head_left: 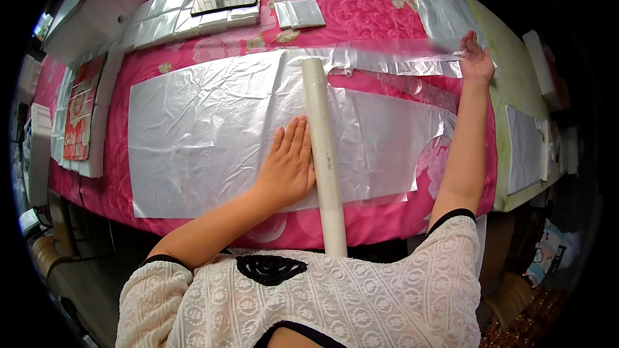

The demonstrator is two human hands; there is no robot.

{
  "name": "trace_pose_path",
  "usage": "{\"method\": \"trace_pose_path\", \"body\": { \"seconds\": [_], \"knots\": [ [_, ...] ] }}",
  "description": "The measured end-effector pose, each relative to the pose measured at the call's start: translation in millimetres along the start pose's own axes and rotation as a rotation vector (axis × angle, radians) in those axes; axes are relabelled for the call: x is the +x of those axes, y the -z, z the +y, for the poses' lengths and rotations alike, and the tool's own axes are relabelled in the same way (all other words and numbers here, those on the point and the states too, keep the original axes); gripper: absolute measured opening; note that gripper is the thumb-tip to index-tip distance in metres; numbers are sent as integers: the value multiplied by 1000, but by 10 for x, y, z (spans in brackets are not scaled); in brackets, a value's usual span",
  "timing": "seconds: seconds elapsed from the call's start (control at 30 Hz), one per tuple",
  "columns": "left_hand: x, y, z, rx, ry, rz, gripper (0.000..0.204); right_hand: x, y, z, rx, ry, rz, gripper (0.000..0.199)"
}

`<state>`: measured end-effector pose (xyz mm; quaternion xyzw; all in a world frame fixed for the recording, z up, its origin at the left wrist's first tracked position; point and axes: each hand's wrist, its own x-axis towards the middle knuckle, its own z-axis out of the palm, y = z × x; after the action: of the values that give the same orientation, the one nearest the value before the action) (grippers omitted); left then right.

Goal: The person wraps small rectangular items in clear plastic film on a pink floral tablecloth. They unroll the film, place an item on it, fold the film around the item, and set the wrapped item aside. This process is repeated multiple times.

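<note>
- Head view: plastic bag flat on pink floral cloth, pale tube across it.
- Left hand: flat on bag, holding nothing.
- Right hand: open by bag's strip (contact unclear).
- White box: far left.

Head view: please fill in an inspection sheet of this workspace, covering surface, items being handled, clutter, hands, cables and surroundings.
Surface: pink floral cloth, with a pale green cover at the right.
Job's things: translucent plastic bag spread out, wrinkled, strips at its right; pale tube lying across it.
Clutter: phone on folded plastic packs; small folded packet; red patterned packet at left.
Hands: left hand flat on the bag, beside the tube; right hand open at the strip ends, contact unclear.
Cables: nothing seen.
Surroundings: white box upper left; patterned item lower right; margins dark.
</note>
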<state>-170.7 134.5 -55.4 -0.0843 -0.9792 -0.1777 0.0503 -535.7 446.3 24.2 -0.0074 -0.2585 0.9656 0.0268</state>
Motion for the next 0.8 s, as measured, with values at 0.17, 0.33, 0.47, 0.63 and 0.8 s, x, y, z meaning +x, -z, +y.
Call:
{"method": "trace_pose_path", "body": {
  "seconds": [0.17,0.33,0.47,0.63,0.8],
  "knots": [
    [-8,-34,-22,19,6,14,65,-1244,-1147,734,-349,-6,-277,35],
    [-1,-55,-41,-71,-95,97,64,-2726,-1550,2030,-656,-265,-840,44],
    [-15,-273,-142,152,-54,111,64,-3684,-1644,3165,-847,-314,-1143,39],
    [33,-218,-55,23,-49,66,66,-4304,-1890,3860,-1054,-463,-1293,55],
    [-9,-163,-61,55,1,84,68,-4223,-1853,3339,-974,-41,-1516,59]
  ]
}}
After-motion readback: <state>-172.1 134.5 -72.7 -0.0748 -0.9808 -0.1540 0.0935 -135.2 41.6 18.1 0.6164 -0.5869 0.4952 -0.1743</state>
